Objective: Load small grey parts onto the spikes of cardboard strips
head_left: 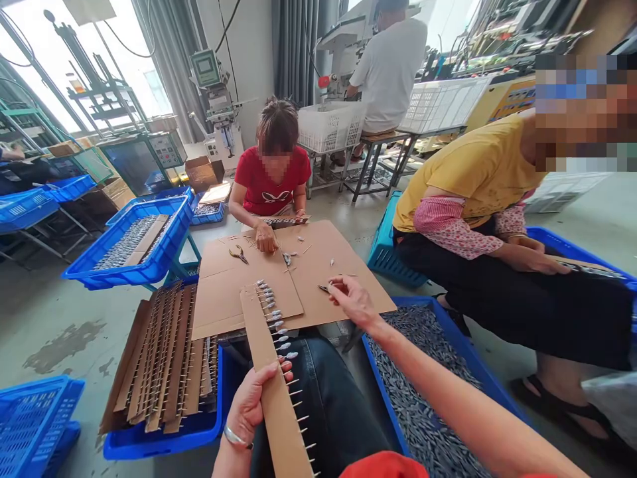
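Observation:
My left hand (259,397) is wrapped round a long cardboard strip (271,378) held over my lap. Thin sticks jut from the strip's right edge; those in its upper part carry small grey pieces (277,324), while the lower ones are bare. Over the right part of the cardboard-covered table (328,252), my right hand (352,299) has its thumb and fingers pinched together at the dark tip of a small tool or piece, too small to make out. Pliers (239,253) with yellowish handles lie on the table's left part.
A blue bin (219,405) with stacked stick-lined strips stands at my left, and a blue bin of dark grey pieces (423,358) at my right. A person in red (273,179) works across the table; another in yellow (462,166) sits at the right.

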The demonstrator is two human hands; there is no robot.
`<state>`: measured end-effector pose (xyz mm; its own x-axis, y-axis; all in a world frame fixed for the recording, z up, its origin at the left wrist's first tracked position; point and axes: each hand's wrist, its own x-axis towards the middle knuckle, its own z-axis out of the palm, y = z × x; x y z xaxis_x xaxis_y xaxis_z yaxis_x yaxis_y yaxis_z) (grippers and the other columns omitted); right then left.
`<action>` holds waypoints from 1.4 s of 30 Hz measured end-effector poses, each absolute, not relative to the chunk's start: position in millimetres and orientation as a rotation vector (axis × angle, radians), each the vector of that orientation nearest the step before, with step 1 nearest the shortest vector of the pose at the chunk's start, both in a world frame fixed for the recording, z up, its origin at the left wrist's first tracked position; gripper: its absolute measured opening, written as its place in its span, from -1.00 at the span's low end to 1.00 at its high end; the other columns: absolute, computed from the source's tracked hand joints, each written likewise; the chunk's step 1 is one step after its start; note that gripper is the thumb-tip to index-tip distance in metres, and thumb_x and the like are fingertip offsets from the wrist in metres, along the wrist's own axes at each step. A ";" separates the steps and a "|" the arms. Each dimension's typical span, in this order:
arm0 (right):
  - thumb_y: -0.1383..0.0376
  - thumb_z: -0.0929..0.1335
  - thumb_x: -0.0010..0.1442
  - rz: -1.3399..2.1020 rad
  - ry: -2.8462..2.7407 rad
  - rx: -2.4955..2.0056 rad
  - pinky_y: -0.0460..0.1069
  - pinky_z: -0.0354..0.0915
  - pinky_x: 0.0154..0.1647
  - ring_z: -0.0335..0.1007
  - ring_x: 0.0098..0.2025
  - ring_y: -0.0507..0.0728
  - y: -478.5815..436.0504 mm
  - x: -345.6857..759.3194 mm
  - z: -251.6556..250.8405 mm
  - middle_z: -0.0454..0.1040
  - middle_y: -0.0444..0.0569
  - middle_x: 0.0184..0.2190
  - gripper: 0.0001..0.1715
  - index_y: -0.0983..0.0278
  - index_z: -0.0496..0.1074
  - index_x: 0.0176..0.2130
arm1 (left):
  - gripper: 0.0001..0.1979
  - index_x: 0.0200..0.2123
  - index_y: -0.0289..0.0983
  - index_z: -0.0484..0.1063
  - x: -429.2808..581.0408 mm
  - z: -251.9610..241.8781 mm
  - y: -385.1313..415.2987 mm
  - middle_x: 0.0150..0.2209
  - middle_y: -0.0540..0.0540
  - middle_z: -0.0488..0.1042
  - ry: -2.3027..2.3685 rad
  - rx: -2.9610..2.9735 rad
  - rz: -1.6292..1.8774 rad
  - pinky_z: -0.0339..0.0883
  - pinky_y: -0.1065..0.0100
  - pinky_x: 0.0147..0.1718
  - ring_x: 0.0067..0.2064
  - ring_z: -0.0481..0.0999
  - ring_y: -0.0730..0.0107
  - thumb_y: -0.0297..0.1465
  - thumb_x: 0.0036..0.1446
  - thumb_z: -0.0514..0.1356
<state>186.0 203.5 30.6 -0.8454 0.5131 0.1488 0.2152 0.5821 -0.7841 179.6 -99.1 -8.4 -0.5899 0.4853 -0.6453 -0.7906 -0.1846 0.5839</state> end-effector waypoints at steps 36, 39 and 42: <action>-0.13 0.46 0.04 2.298 -1.958 -0.747 -0.12 0.34 -0.59 0.43 -0.57 0.03 67.7 252.6 -10.9 0.49 -0.12 -0.60 -0.45 0.32 0.48 -0.36 | -0.57 -0.08 -0.42 0.53 182.1 -10.2 -97.4 -0.18 -0.32 0.66 1.160 -0.361 1.890 0.53 0.16 -0.14 -0.20 0.67 0.07 -0.46 -0.07 0.44; -0.14 0.45 0.04 2.285 -1.985 -0.736 -0.14 0.30 -0.62 0.43 -0.58 0.02 66.5 250.9 -14.2 0.51 -0.11 -0.58 -0.44 0.31 0.48 -0.39 | -0.59 -0.11 -0.41 0.54 182.6 -9.4 -96.4 -0.21 -0.29 0.67 1.147 -0.359 1.899 0.52 0.18 -0.17 -0.23 0.66 0.11 -0.46 -0.09 0.44; -0.16 0.44 0.05 2.296 -2.028 -0.733 -0.15 0.28 -0.64 0.46 -0.56 0.03 66.0 249.3 -17.8 0.55 -0.06 -0.54 -0.43 0.32 0.48 -0.40 | -0.62 -0.16 -0.40 0.56 183.5 -7.8 -94.3 -0.27 -0.25 0.67 1.171 -0.383 1.912 0.51 0.23 -0.21 -0.28 0.65 0.17 -0.48 -0.13 0.45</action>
<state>249.3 66.0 -17.8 -0.8916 0.2933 -0.3449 0.3060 -0.1709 -0.9366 183.5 -94.3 -7.8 -0.6004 0.4985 -0.6253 -0.7836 -0.2107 0.5844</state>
